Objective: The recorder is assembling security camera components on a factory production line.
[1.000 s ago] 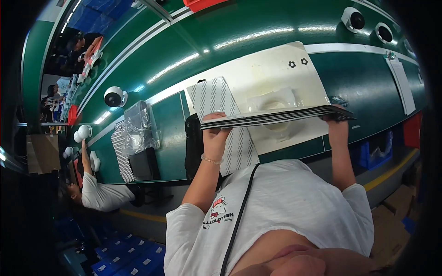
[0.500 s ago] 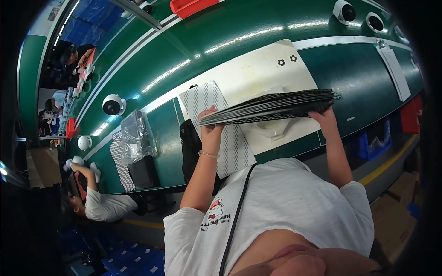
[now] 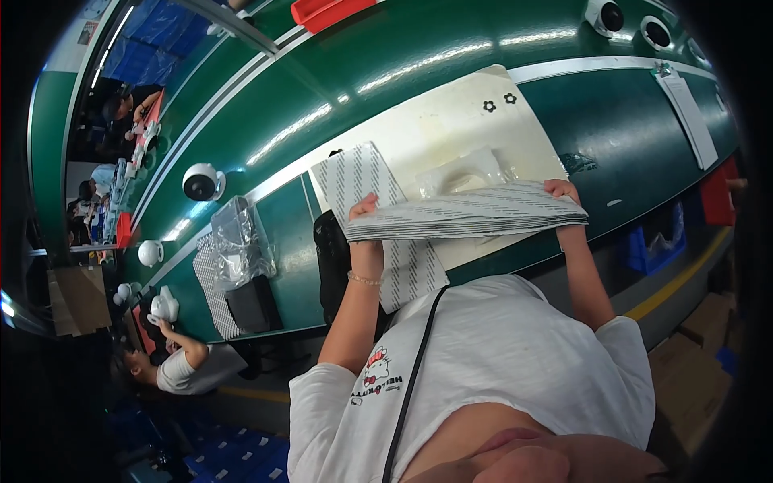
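While the green table [image 3: 419, 72] ran under everything, a stack of patterned sheets [image 3: 471, 216] was held just above it, edge-on, clamped at both ends: left hand [image 3: 364, 211] closed on the left end, right hand [image 3: 564, 193] closed on the right end. A cream mat [image 3: 451, 129] lay on the table behind the stack, a single patterned sheet [image 3: 362, 173] beside it. A white dome camera [image 3: 200, 182] sat further left on the table.
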Tool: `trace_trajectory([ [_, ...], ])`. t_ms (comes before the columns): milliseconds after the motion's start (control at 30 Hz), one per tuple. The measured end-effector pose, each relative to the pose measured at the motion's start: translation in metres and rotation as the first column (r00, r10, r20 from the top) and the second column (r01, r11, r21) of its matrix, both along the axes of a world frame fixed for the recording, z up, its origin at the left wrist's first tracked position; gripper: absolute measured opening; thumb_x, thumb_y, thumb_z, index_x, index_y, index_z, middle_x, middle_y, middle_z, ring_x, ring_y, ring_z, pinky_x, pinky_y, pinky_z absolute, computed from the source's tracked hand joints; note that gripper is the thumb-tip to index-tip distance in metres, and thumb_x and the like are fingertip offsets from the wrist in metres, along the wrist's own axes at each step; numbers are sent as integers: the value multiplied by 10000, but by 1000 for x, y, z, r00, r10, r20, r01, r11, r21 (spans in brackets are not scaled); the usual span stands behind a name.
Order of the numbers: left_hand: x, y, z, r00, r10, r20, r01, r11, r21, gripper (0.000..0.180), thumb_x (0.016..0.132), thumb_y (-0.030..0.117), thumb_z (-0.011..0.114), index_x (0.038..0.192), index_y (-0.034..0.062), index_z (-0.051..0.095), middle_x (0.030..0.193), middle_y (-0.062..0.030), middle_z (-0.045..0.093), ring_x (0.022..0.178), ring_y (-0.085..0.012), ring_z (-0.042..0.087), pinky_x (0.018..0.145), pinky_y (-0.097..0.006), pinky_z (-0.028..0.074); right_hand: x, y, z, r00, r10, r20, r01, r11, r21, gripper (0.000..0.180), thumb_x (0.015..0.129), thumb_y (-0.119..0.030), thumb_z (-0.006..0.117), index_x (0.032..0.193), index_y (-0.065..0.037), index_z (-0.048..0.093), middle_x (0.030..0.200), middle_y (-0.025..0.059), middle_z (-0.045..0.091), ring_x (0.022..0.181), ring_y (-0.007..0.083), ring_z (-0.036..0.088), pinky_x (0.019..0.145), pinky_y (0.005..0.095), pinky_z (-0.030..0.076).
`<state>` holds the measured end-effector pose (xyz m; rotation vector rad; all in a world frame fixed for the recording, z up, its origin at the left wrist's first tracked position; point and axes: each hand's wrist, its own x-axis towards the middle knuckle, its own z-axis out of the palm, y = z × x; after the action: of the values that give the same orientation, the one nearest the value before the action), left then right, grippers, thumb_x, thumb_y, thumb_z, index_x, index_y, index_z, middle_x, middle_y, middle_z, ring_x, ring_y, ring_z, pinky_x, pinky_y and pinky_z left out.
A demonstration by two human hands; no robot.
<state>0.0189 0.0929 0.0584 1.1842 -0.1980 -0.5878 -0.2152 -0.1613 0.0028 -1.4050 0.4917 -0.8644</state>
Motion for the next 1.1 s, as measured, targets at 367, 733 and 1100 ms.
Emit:
trace_trajectory([
  [367,-12,6,53,969,-136,205,172,971,-168,655,685,556,536,1116,73,431,1291,-110,308,1165,-208,312,945,-330,263,-6,-1,5,998,42,56,-54,969,240,111,783,-108,499,862,-60,438,941,62,471,908,141,447,852,270,363],
  [733,-8,13,46,988,-67,139,76,995,-63,243,860,142,403,1051,34,506,1257,-130,385,1213,-211,285,994,-314,204,14,5,28,961,-76,-265,103,990,92,294,727,39,564,995,-32,464,976,50,495,903,128,479,802,249,409],
  [1100,-9,6,22,704,-215,676,46,965,259,343,814,103,496,1145,33,441,1255,-130,388,1240,-267,248,993,-349,222,38,6,43,962,-105,-252,136,985,110,424,742,-86,636,1104,11,439,1013,66,525,924,140,493,830,248,380],
])
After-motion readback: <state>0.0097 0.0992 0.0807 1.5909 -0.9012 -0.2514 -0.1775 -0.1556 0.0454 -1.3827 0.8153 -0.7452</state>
